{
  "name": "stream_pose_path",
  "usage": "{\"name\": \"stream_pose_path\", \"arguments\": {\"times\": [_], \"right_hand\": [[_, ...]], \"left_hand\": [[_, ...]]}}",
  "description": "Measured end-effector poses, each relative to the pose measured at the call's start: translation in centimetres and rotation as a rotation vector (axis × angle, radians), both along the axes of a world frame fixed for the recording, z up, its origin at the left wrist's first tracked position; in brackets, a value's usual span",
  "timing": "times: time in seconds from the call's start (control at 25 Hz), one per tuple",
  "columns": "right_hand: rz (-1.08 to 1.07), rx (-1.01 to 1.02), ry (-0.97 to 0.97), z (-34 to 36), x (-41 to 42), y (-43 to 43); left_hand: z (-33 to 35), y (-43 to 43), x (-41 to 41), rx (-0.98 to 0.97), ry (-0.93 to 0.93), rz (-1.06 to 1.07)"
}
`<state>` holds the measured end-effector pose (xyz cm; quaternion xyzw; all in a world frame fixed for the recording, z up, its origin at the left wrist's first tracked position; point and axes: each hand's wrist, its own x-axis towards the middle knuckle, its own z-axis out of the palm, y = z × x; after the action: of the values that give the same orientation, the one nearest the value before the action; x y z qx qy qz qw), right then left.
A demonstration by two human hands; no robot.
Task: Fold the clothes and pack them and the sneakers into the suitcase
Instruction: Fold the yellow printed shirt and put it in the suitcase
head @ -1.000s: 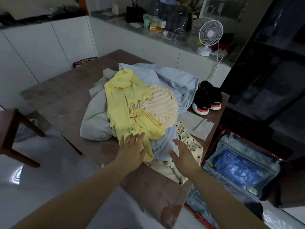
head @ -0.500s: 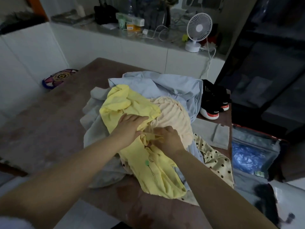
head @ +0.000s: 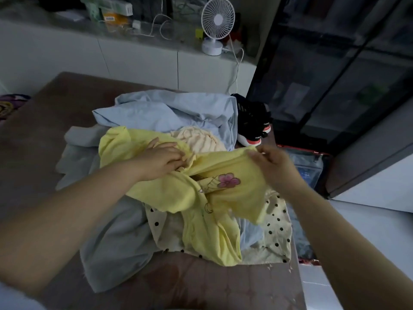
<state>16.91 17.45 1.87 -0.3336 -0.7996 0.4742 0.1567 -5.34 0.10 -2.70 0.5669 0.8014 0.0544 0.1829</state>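
Observation:
A heap of clothes lies on the brown table (head: 44,130). On top is a yellow garment (head: 223,198) with a pink flower print. My left hand (head: 161,159) grips a bunched part of it near the middle of the heap. My right hand (head: 272,162) pinches its edge and holds it lifted to the right. Under it lie a light blue shirt (head: 169,113), a cream ribbed piece (head: 199,139), a grey garment (head: 116,238) and a cream polka-dot cloth (head: 277,231). Black sneakers (head: 252,124) stand at the table's far right. The open suitcase (head: 308,171) sits on the floor to the right, mostly hidden.
A white cabinet counter behind the table carries a small white fan (head: 216,23), cables and boxes. A dark glass cabinet (head: 335,74) rises at the right. A patterned round object (head: 9,104) lies at the far left.
Both hands reached onto the pile and took hold of the yellow garment. My right hand has since drawn one edge up and to the right, exposing the flower print.

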Motion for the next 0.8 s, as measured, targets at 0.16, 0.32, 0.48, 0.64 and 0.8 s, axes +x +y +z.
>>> {"name": "stream_pose_path", "arguments": {"times": [0.16, 0.32, 0.48, 0.64, 0.8], "right_hand": [[-0.090, 0.026, 0.045, 1.3, 2.7, 3.6], [-0.158, -0.006, 0.058, 2.6, 3.7, 6.4], [-0.198, 0.032, -0.001, 2.8, 0.4, 9.2], [-0.198, 0.269, 0.058, 2.4, -8.0, 9.6], [0.289, 0.539, -0.196, 0.9, -12.3, 5.9]], "left_hand": [[1.5, 1.2, 0.5, 0.107, 0.059, -0.060], [4.0, 1.4, 0.1, 0.077, 0.284, -0.077], [7.3, 1.1, -2.1, 0.071, -0.189, 0.173], [6.8, 1.5, -6.3, 0.086, -0.543, 0.512], [2.0, -0.5, -9.9, 0.002, 0.000, 0.830]]}}
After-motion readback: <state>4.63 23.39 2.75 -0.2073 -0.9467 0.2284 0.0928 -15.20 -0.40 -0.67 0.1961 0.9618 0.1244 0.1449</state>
